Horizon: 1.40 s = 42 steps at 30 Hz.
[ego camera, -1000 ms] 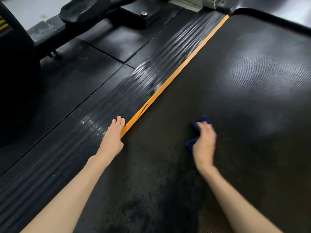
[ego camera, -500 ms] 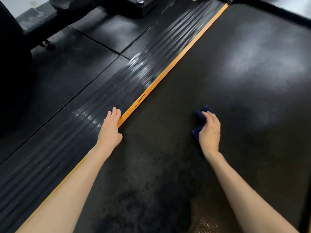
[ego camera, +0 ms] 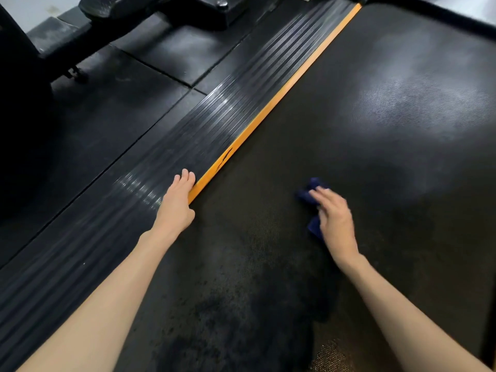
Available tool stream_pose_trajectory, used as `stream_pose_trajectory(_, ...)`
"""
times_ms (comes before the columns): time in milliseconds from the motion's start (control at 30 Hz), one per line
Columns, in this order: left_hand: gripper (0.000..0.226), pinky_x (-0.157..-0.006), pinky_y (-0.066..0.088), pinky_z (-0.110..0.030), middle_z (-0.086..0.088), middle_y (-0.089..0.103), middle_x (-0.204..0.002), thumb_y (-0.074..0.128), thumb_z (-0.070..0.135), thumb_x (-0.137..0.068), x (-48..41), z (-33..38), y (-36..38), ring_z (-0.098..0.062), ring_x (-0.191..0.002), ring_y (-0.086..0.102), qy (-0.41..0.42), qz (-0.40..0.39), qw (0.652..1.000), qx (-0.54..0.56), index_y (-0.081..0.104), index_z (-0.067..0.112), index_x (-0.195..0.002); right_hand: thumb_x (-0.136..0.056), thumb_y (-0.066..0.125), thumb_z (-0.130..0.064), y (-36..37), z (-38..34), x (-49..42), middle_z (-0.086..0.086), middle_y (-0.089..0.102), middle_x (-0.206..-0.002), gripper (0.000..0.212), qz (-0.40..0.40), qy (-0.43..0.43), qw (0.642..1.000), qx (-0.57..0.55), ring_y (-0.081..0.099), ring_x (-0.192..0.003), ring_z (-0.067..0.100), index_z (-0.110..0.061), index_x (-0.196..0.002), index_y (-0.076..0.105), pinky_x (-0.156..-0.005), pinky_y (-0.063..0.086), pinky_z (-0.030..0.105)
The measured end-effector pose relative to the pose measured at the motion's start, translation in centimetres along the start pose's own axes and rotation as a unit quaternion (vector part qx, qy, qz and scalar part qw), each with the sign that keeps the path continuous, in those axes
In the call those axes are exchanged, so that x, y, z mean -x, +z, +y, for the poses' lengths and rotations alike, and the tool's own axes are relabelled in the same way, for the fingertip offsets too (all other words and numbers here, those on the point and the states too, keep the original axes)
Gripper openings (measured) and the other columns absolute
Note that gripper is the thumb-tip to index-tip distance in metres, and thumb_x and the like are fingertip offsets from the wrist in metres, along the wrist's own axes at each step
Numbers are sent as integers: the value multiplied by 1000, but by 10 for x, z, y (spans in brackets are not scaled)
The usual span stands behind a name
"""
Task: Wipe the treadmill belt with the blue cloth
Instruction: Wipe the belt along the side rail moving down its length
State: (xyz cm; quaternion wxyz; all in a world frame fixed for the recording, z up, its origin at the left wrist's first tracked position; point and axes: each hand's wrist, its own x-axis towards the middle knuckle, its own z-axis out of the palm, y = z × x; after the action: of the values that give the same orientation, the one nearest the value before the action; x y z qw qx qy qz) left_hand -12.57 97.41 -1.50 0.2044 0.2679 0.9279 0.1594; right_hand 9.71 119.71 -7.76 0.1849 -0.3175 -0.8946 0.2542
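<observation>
Right of the orange strip [ego camera: 281, 95], the dark treadmill belt [ego camera: 362, 146] fills most of the view. Its far part, well away from the strip, carries a pale, hazy sheen, while the near part shows a darker, mottled patch. Left of the strip, touching it along its whole length, runs a black ribbed side rail [ego camera: 204, 130] that catches a few glints of light. Beyond the rail, farther left of the strip, lie black rubber floor mats [ego camera: 112, 122] with thin seams between them, and the dark base of another machine [ego camera: 166, 9] stands on them near the strip's far end.

Both bare forearms reach in from the near edge. The left hand [ego camera: 177, 202] lies flat on the ribbed rail, fingers straight and together, its inner edge touching the strip. The right hand [ego camera: 335, 221] is out on the belt, well to the right of the strip, with its fingers extended and slightly blurred, pressing down on the blue cloth [ego camera: 310, 190]. That cloth is bunched beneath the palm and fingers, showing past the fingertips and on the side of the hand nearer the strip.
</observation>
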Motion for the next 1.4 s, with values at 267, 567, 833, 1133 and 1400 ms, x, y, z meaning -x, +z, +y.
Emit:
stream_pose_trajectory(267, 90, -114, 17, -34, 2, -3, -157, 44, -22, -77, 0, 0, 2, -18, -144, -2, 3, 2, 1000, -12, 7, 15, -149, -78, 59, -7, 56, -93, 74, 1, 62, -120, 38, -133, -200, 971, -4, 48, -114, 18, -15, -115, 62, -101, 27, 22)
stream_pose_trajectory(567, 90, -114, 14, -34, 4, -4, -157, 44, -22, -79, 2, 3, -2, -16, -144, -3, -7, -11, 1000, 1, 6, 17, -149, -86, 57, 0, 6, -20, -28, 10, 54, -130, 39, -42, 7, 998, 40, 44, -125, 27, -8, -124, 57, -108, 27, 33)
stream_pose_trajectory(833, 90, -115, 10, -34, 3, -5, -157, 45, -23, -78, 2, 4, -2, -17, -144, -5, -8, -9, 1000, 15, 5, 16, -149, -84, 46, 7, 4, -52, -34, 8, 48, -135, 50, -33, 131, 988, -73, 39, -128, 21, -6, -132, 48, -107, 26, 26)
stream_pose_trajectory(1133, 91, -115, 7, -35, 2, -6, -157, 47, -22, -79, 1, 5, -3, -18, -144, -6, -12, -16, 1000, 14, 4, 17, -149, -91, 55, -29, 19, -85, -12, 4, 46, -123, 35, -32, 104, 993, 42, 46, -110, 17, -12, -121, 50, -86, 34, 24)
stream_pose_trajectory(1400, 91, -115, 9, -36, 2, -7, -157, 49, -19, -80, 0, 7, 1, -19, -144, -6, -20, -8, 1000, 4, 2, 17, -149, -94, 51, -36, 23, -96, -15, 5, 46, -106, 26, -98, 168, 980, 43, 43, -93, 12, -11, -102, 52, -78, 36, 21)
